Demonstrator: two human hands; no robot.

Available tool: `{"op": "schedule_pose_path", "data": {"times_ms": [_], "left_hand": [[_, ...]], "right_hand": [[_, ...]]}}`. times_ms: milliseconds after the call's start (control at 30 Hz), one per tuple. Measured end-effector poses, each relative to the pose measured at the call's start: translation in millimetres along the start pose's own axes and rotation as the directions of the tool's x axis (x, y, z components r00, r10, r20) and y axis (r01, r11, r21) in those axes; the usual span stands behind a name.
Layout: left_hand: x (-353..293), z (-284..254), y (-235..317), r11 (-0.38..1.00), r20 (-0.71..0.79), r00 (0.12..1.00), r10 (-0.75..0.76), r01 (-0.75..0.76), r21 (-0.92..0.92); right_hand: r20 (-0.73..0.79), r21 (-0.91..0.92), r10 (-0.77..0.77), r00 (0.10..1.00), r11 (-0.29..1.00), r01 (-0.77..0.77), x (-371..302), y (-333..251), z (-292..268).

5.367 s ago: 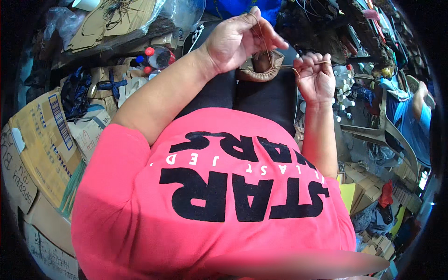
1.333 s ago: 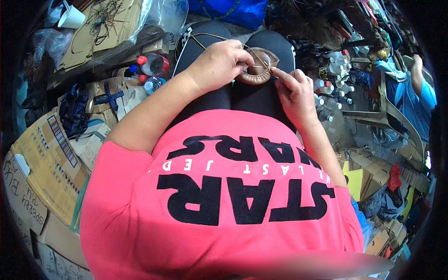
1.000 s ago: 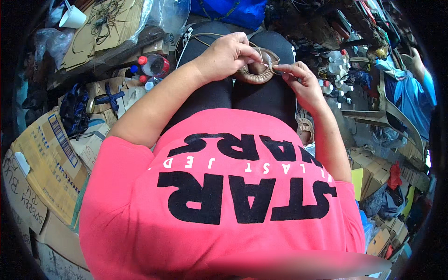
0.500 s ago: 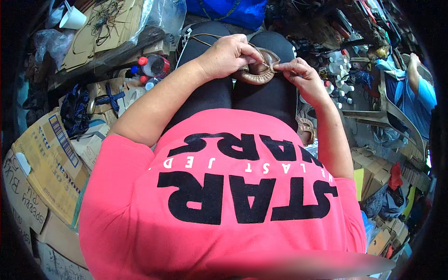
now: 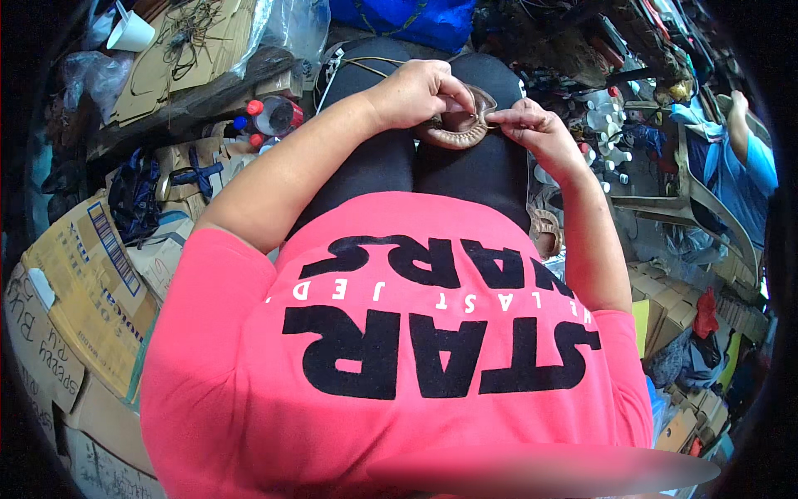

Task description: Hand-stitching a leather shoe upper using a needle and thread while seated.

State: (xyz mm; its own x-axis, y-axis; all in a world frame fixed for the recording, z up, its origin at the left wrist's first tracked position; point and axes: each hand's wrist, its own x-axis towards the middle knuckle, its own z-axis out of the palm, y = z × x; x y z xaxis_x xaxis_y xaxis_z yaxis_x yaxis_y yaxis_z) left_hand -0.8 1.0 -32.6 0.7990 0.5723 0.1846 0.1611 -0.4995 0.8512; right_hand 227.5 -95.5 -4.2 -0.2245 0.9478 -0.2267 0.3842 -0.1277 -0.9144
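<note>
A brown leather moccasin shoe upper, with a puckered seam round its toe, rests on my thighs in black trousers. My left hand is closed over its far left side, the index finger reaching into the opening; what the fingertips pinch is too small to name. My right hand pinches a thin strand, seemingly cord, at the upper's right edge. A tan cord loops over my left thigh and runs behind the left hand. Another brown shoe upper lies beside my right hip, partly hidden by my forearm.
Cardboard boxes stand at left. Beyond them are bottles with red and blue caps and a white cup. Small white bottles and a chair are at right, near a person in blue. A blue bag lies ahead.
My left hand has shifted slightly to the right, its index finger now stretched further into the shoe upper. The right hand stays at the edge, its fingers slightly higher.
</note>
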Motion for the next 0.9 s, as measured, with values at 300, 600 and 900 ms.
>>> {"op": "schedule_pose_path", "data": {"times_ms": [300,600,900], "left_hand": [[-14,-5,10,0.999,0.044,0.999,-0.031,0.030,0.031],[-17,9,11,0.993,-0.083,0.990,-0.114,0.116,0.017],[-17,-1,5,0.985,-0.045,0.998,0.033,-0.025,0.172]], "right_hand": [[-0.059,-0.014,-0.013,0.998,1.000,0.012,-11,2,8],[-0.151,-0.071,-0.064,0.986,0.996,0.054,-14,4,17],[-0.127,-0.069,-0.036,0.991,0.997,0.028,-18,1,13]]}}
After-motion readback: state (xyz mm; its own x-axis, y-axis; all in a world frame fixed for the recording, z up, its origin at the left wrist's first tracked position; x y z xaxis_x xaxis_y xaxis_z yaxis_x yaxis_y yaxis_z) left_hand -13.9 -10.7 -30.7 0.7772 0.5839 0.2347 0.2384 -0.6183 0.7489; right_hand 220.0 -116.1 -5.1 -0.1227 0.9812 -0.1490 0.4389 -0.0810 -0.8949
